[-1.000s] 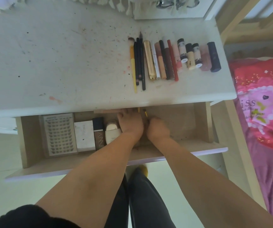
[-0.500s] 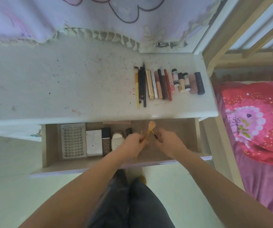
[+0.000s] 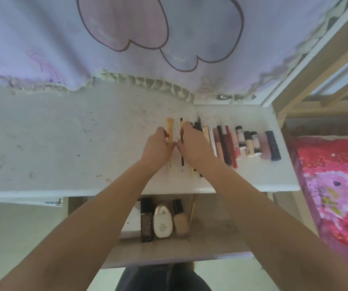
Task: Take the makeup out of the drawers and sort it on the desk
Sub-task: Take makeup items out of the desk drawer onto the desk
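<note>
White desk (image 3: pixel 64 143), top scuffed and speckled with dark marks and a few reddish smears. Lilac cloth (image 3: pixel 43 38) with pink cloud outlines and a frilled hem hangs over its back edge. Pale wooden bed frame (image 3: pixel 307 66) at right; red floral bedding (image 3: pixel 336 185) below it. Floor (image 3: pixel 11 238) pale, possibly tile. Light soft, even.

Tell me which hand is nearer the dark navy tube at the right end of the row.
Right. The right hand lies over the left end of the row, several items from the navy tube; the left hand sits farther left, beside it.
</note>
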The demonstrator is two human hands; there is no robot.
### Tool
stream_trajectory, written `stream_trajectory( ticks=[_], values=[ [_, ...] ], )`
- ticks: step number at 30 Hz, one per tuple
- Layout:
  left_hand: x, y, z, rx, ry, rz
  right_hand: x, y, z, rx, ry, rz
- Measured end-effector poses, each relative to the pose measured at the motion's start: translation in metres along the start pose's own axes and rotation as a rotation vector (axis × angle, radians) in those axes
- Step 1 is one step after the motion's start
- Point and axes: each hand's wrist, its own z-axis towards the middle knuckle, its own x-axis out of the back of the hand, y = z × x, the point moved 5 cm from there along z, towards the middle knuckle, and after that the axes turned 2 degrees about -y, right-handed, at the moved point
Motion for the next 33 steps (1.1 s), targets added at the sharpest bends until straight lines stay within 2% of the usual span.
stream_trajectory(
  ticks=[2,5,9,12,14,17,20,23,27,30,33],
  values=[
    [-0.006,0.001,0.009,0.021,-0.022,0.018,-0.008,0.0,0.011,-0.002,-0.008,-0.215],
    [-0.013,0.004,0.011,0.003,-0.038,0.048,-0.006,0.004,0.01,0.015,0.11,-0.45],
    [-0.02,0.008,0.006,-0.029,-0.11,0.118,-0.004,0.015,0.0,0.04,0.064,-0.526],
    [-0.022,0.01,-0.004,-0.06,-0.154,0.115,0.007,0.018,-0.014,0.051,0.108,-0.464],
    [-0.017,0.005,-0.023,-0.107,-0.131,0.02,0.013,0.021,-0.037,0.102,0.131,-0.299],
    [-0.025,-0.019,-0.079,-0.269,-0.085,-0.056,-0.006,0.04,-0.095,0.117,0.031,-0.042],
    [-0.065,-0.056,-0.13,-0.348,-0.183,0.172,-0.062,0.075,-0.141,-0.06,-0.177,-0.043],
    [-0.109,-0.086,-0.128,-0.28,-0.284,0.418,-0.111,0.109,-0.147,-0.321,-0.327,-0.058],
    [-0.136,-0.097,-0.103,-0.147,-0.281,0.518,-0.142,0.125,-0.131,-0.472,-0.297,-0.088],
    [-0.147,-0.101,-0.095,-0.123,-0.269,0.636,-0.149,0.128,-0.125,-0.498,-0.257,-0.178],
    [-0.15,-0.1,-0.095,-0.123,-0.239,0.629,-0.152,0.133,-0.124,-0.496,-0.256,-0.202]
  ],
)
